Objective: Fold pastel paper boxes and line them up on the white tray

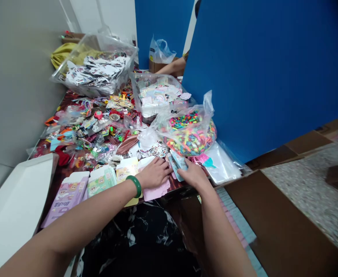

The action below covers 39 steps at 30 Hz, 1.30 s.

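Head view: a pink stack of flat printed cartons (157,193) lies at the near edge of the patterned table (177,187), and the person's left hand (156,173), wearing a green bangle (134,179) at the wrist, rests palm down across it. The fingers overlap the cards, so I cannot tell whether they grip any. Just right of the pink stack, the right hand (194,175) grasps light blue cards (177,164) between thumb and fingers. Left of the pink stack, in order, lie a yellow stack (125,169), a green stack (103,181) and a purple stack (67,194); farther left stands an open white box (19,192). Beyond the pink stack and to its right sits a clear bag of bright small pieces (193,138), with clear plastic sleeves (222,165) nearer. Directly beyond it is a tub of pale cards (160,96); farther back and left stands a larger tub of white cut-outs (96,73).
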Tool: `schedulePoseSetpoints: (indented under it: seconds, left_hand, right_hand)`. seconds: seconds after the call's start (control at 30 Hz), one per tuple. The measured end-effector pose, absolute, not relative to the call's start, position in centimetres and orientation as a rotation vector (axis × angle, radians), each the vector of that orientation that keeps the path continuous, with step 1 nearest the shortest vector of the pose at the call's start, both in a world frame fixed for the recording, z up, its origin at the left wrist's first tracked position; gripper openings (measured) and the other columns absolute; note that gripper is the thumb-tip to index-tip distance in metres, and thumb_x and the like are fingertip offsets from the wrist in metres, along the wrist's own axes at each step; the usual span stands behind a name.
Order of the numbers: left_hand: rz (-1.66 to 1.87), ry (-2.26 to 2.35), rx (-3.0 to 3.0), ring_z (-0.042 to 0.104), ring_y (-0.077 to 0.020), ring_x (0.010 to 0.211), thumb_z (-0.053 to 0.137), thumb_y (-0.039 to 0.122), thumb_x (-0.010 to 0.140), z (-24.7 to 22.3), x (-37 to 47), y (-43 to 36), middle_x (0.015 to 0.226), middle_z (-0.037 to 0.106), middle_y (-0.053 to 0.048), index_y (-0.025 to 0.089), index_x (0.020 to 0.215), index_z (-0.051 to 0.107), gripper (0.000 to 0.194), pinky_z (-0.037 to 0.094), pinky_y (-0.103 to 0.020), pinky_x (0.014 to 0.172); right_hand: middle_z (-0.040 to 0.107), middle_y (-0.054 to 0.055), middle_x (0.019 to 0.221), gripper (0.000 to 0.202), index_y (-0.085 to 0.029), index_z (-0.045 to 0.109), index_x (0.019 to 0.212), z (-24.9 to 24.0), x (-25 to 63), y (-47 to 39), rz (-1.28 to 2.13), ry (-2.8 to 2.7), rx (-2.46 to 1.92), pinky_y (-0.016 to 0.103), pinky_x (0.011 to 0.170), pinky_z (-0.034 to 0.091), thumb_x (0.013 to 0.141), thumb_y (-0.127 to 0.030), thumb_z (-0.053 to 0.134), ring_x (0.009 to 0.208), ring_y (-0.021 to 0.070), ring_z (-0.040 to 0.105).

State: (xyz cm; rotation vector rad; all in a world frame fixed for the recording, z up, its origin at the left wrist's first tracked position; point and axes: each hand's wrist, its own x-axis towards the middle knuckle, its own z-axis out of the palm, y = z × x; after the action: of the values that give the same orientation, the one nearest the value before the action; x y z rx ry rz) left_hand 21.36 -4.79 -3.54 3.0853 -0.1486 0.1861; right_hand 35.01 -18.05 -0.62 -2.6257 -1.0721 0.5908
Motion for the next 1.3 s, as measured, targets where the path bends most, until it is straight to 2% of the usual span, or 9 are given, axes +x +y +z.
schedulePoseSetpoints:
  seconds: [0.13,0.2,0.3,0.47,0.63,0.87,1.03,1.17,1.3]
  left_hand:
    - [0.232,-0.212,3.078,0.041,-0.0269,0.116,0.039,0.025,0.091,-3.7,22.2,-5.1,0.121,0.054,-0.010,0.020,0.122,0.051,0.034,0.025,-0.042,0.100]
    - [0.237,-0.243,3.076,0.039,-0.0265,0.120,0.038,0.022,0.091,-3.5,22.8,-5.4,0.126,0.053,-0.010,0.019,0.127,0.047,0.038,0.026,-0.041,0.101]
    - [0.215,-0.290,3.039,0.039,-0.0271,0.122,0.040,0.025,0.089,-3.2,24.1,-6.0,0.129,0.052,-0.011,0.016,0.128,0.046,0.040,0.027,-0.042,0.099]
    - [0.119,-0.229,3.003,0.051,-0.0292,0.102,0.041,0.034,0.088,-3.3,27.2,-7.0,0.106,0.064,-0.015,0.011,0.103,0.062,0.034,0.032,-0.046,0.094]
    - [0.163,-0.194,3.008,0.048,-0.0302,0.106,0.040,0.030,0.088,-3.7,28.1,-6.6,0.116,0.058,-0.015,0.013,0.114,0.056,0.034,0.037,-0.043,0.085]
    - [0.150,-0.203,3.008,0.045,-0.0291,0.116,0.032,0.043,0.093,-4.0,27.3,-5.8,0.123,0.055,-0.015,0.014,0.121,0.051,0.045,0.034,-0.041,0.093]
    - [0.107,-0.119,3.005,0.038,-0.0341,0.124,0.033,0.062,0.086,-4.7,27.5,-6.0,0.133,0.048,-0.017,0.011,0.130,0.044,0.069,0.030,-0.045,0.098]
    - [0.046,-0.083,2.999,0.042,-0.0345,0.121,0.040,0.064,0.083,-4.5,26.7,-6.8,0.135,0.045,-0.020,0.008,0.133,0.040,0.075,0.034,-0.043,0.096]
    - [0.004,-0.136,2.996,0.047,-0.0333,0.116,0.044,0.064,0.081,-3.8,25.0,-7.1,0.129,0.051,-0.020,0.009,0.127,0.048,0.072,0.037,-0.041,0.094]
  right_hand:
    - [0.060,0.018,0.118,0.075,-0.011,0.036,0.139,-1.3,34.4,-18.1,0.540,-1.172,-2.640,0.035,0.087,0.040,0.073,-0.038,0.056,0.107,0.0312,0.056]
    - [0.060,0.016,0.119,0.075,-0.013,0.032,0.141,-1.1,34.4,-18.2,0.561,-1.160,-2.612,0.034,0.088,0.040,0.073,-0.030,0.056,0.107,0.0291,0.056]
    - [0.064,0.011,0.115,0.064,-0.020,0.039,0.138,-0.3,35.1,-18.4,0.654,-1.081,-2.547,0.031,0.083,0.043,0.075,-0.022,0.049,0.102,0.0257,0.060]
    - [0.067,0.007,0.109,0.053,-0.021,0.055,0.125,0.0,36.3,-18.7,0.638,-1.042,-2.443,0.029,0.082,0.043,0.072,-0.021,0.049,0.098,0.0239,0.060]
    - [0.066,0.004,0.112,0.049,-0.022,0.060,0.118,-1.3,37.3,-19.1,0.626,-0.944,-2.350,0.029,0.087,0.043,0.070,-0.022,0.049,0.100,0.0217,0.059]
    - [0.066,0.003,0.111,0.051,-0.020,0.062,0.117,-1.5,37.8,-19.4,0.651,-0.913,-2.281,0.031,0.089,0.042,0.068,-0.023,0.049,0.101,0.0223,0.059]
    - [0.069,0.001,0.097,0.048,-0.019,0.065,0.112,-1.1,38.2,-19.5,0.702,-0.907,-2.189,0.029,0.081,0.044,0.066,-0.023,0.048,0.088,0.0203,0.061]
    - [0.069,0.002,0.092,0.048,-0.017,0.066,0.109,-0.7,38.3,-19.5,0.710,-0.884,-2.173,0.027,0.076,0.045,0.065,-0.024,0.049,0.086,0.0207,0.061]
    - [0.069,0.002,0.088,0.043,-0.016,0.069,0.101,-0.7,38.4,-19.6,0.734,-0.873,-2.152,0.028,0.073,0.046,0.065,-0.025,0.048,0.084,0.0216,0.061]
